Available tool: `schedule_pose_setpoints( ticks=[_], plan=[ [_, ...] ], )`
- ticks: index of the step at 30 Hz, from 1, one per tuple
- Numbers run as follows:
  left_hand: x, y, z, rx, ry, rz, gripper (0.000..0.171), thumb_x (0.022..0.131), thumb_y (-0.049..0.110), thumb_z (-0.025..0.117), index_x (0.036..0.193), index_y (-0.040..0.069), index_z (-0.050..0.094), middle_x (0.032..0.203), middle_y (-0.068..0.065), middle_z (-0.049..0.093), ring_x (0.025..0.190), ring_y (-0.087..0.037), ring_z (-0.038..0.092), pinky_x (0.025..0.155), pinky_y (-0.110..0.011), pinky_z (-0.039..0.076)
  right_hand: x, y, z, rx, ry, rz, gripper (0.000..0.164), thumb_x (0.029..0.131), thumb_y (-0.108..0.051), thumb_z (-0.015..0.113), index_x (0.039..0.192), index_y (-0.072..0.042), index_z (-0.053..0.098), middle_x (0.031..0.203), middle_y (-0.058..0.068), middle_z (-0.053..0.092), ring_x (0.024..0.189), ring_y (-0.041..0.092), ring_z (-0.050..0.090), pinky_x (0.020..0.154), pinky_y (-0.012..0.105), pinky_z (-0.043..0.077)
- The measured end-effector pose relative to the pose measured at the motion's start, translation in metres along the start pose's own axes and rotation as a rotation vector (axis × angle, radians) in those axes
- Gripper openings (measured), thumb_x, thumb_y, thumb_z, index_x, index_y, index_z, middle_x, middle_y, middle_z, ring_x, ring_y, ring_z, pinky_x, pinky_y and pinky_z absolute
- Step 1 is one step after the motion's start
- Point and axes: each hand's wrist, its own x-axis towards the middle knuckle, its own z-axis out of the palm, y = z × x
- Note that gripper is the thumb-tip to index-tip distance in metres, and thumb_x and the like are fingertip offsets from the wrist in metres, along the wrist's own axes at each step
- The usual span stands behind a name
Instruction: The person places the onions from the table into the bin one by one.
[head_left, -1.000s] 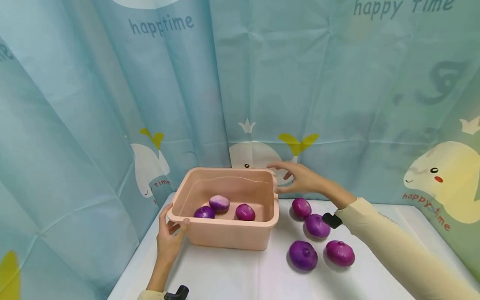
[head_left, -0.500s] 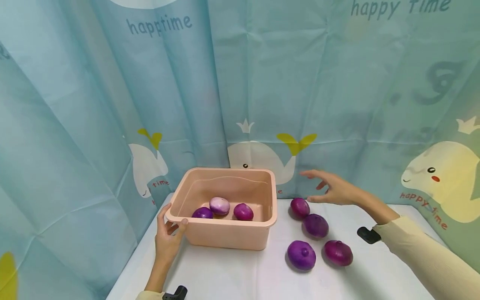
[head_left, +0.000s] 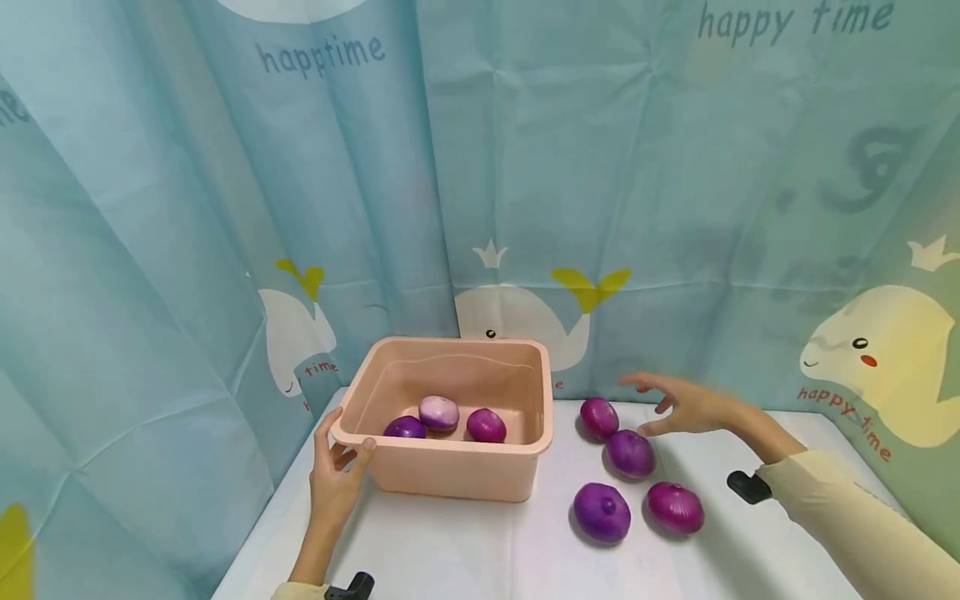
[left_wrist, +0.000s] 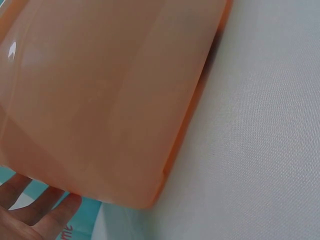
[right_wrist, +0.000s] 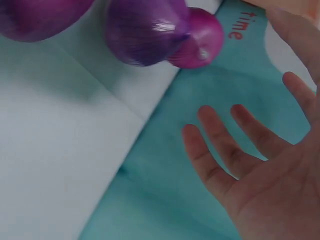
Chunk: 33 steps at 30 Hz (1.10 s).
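A pink plastic bin (head_left: 457, 471) stands on the white table with three purple onions inside, one of them a paler onion (head_left: 438, 413). My left hand (head_left: 335, 483) holds the bin's near left corner, thumb at the front rim and fingers along the left side. In the left wrist view, fingers (left_wrist: 57, 215) show beside the bin's wall (left_wrist: 100, 100). Several more onions lie right of the bin. My right hand (head_left: 693, 407) hovers with spread fingers and nothing in them, nearest the purple onion (head_left: 630, 454) and the redder onion (head_left: 599, 418) behind it.
Closer to the front lie a dark purple onion (head_left: 602, 513) and a magenta onion (head_left: 675, 508). A blue-green curtain (head_left: 540, 167) with whale prints hangs right behind the table (head_left: 450, 550) and along both sides.
My right hand has moved from beside the bin's right rim to the right, then lower, over the onions. The left hand has stayed at the bin's corner.
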Motion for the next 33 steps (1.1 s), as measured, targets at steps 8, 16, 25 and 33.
schedule_pose_setpoints(
  ticks=[8, 16, 25, 33],
  plan=[
    [-0.001, 0.0, 0.001, 0.003, 0.002, -0.004, 0.071, 0.1, 0.019, 0.068, 0.159, 0.025, 0.03, 0.158, -0.013, 0.042, 0.124, -0.033, 0.057, 0.084, -0.015, 0.05, 0.005, 0.02, 0.021, 0.07, -0.126, 0.093, 0.079, 0.086, -0.024, 0.083, 0.152, -0.011, 0.042, 0.145, 0.032, 0.044, 0.106, 0.038, 0.063, 0.087, 0.049, 0.053],
    [0.0, 0.001, -0.001, -0.009, 0.002, 0.018, 0.073, 0.099, 0.016, 0.068, 0.16, 0.025, 0.029, 0.158, -0.013, 0.042, 0.122, -0.029, 0.057, 0.086, -0.016, 0.051, 0.007, 0.032, 0.035, 0.149, -0.217, 0.198, 0.07, 0.086, -0.018, 0.083, 0.146, -0.015, 0.046, 0.139, 0.031, 0.048, 0.111, 0.039, 0.062, 0.086, 0.057, 0.053],
    [0.0, 0.0, 0.0, -0.012, -0.005, 0.03, 0.074, 0.099, 0.014, 0.068, 0.16, 0.023, 0.028, 0.157, -0.017, 0.043, 0.122, -0.034, 0.058, 0.084, -0.015, 0.051, 0.009, 0.036, 0.043, 0.191, -0.246, 0.226, 0.067, 0.084, -0.012, 0.083, 0.143, -0.016, 0.05, 0.133, 0.026, 0.053, 0.121, 0.043, 0.053, 0.079, 0.058, 0.056],
    [0.0, 0.001, -0.001, -0.028, -0.01, 0.03, 0.074, 0.099, 0.013, 0.067, 0.16, 0.022, 0.028, 0.159, -0.016, 0.042, 0.124, -0.032, 0.057, 0.085, -0.015, 0.05, 0.009, 0.036, 0.046, 0.208, -0.235, 0.225, 0.065, 0.084, -0.01, 0.084, 0.141, -0.015, 0.052, 0.13, 0.024, 0.055, 0.119, 0.04, 0.054, 0.078, 0.055, 0.056]
  ],
)
